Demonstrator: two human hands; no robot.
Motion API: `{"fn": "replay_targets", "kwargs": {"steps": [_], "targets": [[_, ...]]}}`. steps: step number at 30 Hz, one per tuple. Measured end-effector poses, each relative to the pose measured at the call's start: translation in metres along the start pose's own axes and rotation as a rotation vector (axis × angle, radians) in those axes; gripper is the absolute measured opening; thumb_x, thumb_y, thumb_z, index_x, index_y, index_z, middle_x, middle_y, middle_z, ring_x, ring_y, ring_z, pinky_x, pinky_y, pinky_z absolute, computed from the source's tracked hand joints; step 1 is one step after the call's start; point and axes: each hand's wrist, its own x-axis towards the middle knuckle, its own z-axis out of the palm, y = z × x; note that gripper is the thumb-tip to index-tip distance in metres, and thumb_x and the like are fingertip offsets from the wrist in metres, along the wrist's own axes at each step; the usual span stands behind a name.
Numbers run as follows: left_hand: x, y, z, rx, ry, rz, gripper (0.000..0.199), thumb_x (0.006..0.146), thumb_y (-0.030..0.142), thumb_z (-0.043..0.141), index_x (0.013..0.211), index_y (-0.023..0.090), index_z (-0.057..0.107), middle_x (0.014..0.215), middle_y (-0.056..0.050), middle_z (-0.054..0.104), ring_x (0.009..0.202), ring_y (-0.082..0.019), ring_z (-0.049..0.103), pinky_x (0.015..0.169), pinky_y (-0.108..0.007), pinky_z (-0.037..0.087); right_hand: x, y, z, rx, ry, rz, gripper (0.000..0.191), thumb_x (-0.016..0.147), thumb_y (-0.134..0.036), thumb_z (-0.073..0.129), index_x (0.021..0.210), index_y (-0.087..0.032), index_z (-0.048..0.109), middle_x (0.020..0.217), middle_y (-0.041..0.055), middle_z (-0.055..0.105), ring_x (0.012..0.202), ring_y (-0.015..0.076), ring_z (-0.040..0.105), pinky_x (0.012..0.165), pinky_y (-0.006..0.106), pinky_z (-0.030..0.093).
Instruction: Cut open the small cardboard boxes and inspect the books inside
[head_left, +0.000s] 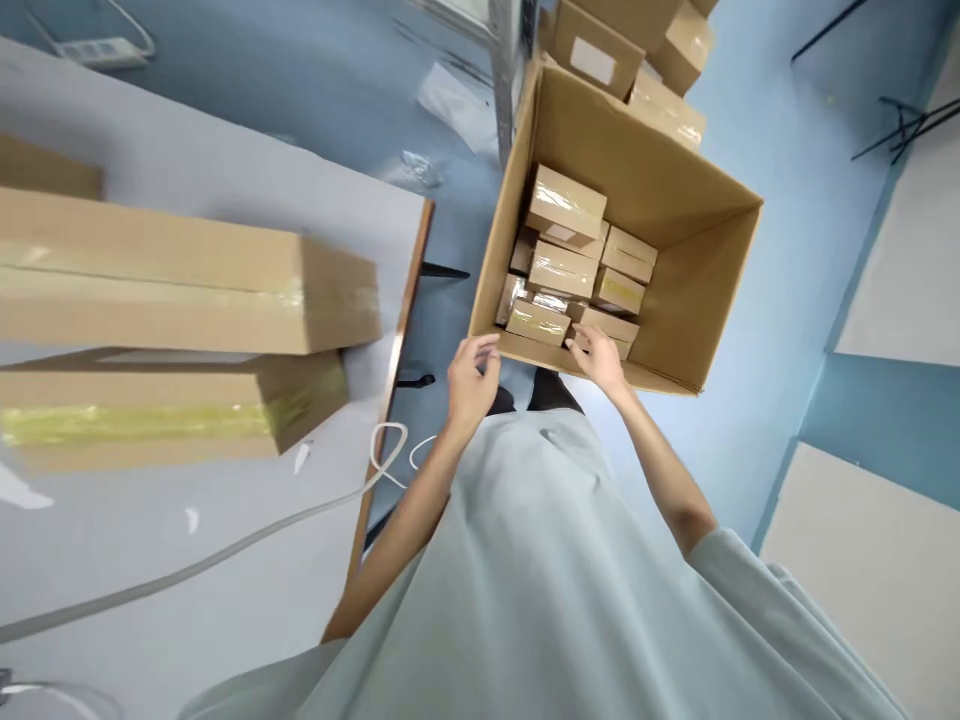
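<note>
A large open cardboard box [645,160] stands in front of me, with several small taped cartons [564,270] gathered toward its left side. My left hand [474,378] is at the box's near left corner, fingers apart and holding nothing. Over the near wall, my right hand [598,358] reaches in with its fingers spread beside a small carton [538,322]. Nothing is gripped in it; whether its fingertips touch a carton is hard to tell.
On the left, a white table [247,560] bears long taped boxes [150,270] and a grey cable [225,550]. More cartons [600,45] and a metal post [504,80] stand behind the large box. Plastic wrap [412,170] lies on the blue floor.
</note>
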Motion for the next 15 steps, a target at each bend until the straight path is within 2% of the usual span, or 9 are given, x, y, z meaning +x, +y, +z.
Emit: {"fn": "replay_targets", "kwargs": {"steps": [3,5,7,9,11,13,15], "targets": [[0.044,-0.008,0.048,0.243,-0.264,-0.096,0.039,0.103,0.028,0.061,0.139,0.019,0.075,0.139,-0.016,0.078,0.128,-0.032,0.077,0.115,-0.048,0.062,0.045,0.041,0.004,-0.037,-0.149,0.06,0.048,0.107,-0.03,0.074,0.153,-0.015,0.071,0.156,0.0213,0.074,0.144,0.0375,0.071,0.127,0.05,0.052],[0.076,-0.021,0.081,0.422,-0.417,-0.209,0.046,0.104,0.03,0.064,0.147,0.016,0.072,0.148,-0.021,0.076,0.139,-0.038,0.074,0.123,-0.054,0.057,0.078,0.069,0.018,-0.019,-0.273,0.128,0.055,0.105,-0.032,0.078,0.155,-0.012,0.068,0.156,0.0238,0.073,0.145,0.0387,0.069,0.128,0.051,0.051],[0.106,-0.04,0.115,0.554,-0.517,-0.327,0.053,0.105,0.031,0.065,0.154,0.012,0.068,0.155,-0.025,0.072,0.147,-0.042,0.07,0.128,-0.057,0.052,0.11,0.099,0.04,0.057,-0.39,0.256,0.054,0.102,-0.037,0.082,0.149,-0.012,0.07,0.146,0.0233,0.078,0.137,0.0373,0.073,0.122,0.048,0.055],[0.132,-0.064,0.145,0.616,-0.556,-0.437,0.055,0.105,0.03,0.065,0.157,0.01,0.067,0.158,-0.027,0.07,0.15,-0.043,0.067,0.129,-0.056,0.051,0.137,0.128,0.066,0.145,-0.453,0.379,0.049,0.1,-0.044,0.083,0.138,-0.015,0.073,0.131,0.0187,0.084,0.124,0.0339,0.078,0.113,0.044,0.059],[0.153,-0.091,0.169,0.628,-0.554,-0.535,0.054,0.103,0.028,0.067,0.155,0.01,0.068,0.157,-0.028,0.071,0.151,-0.043,0.067,0.13,-0.056,0.05,0.158,0.154,0.092,0.199,-0.46,0.44,0.046,0.099,-0.05,0.082,0.132,-0.018,0.074,0.121,0.014,0.086,0.116,0.0313,0.079,0.108,0.042,0.062],[0.172,-0.119,0.185,0.629,-0.541,-0.595,0.056,0.101,0.026,0.069,0.154,0.009,0.068,0.155,-0.029,0.072,0.151,-0.044,0.067,0.13,-0.058,0.051,0.177,0.175,0.113,0.215,-0.436,0.455,0.052,0.101,-0.055,0.078,0.138,-0.019,0.071,0.124,0.0141,0.085,0.118,0.0315,0.079,0.109,0.043,0.062],[0.196,-0.146,0.196,0.569,-0.452,-0.59,0.065,0.099,0.027,0.073,0.16,0.01,0.063,0.158,-0.029,0.071,0.15,-0.043,0.069,0.129,-0.058,0.053,0.199,0.192,0.127,0.275,-0.334,0.481,0.066,0.102,-0.06,0.074,0.151,-0.016,0.065,0.141,0.0201,0.08,0.131,0.0342,0.076,0.117,0.047,0.06]]}}
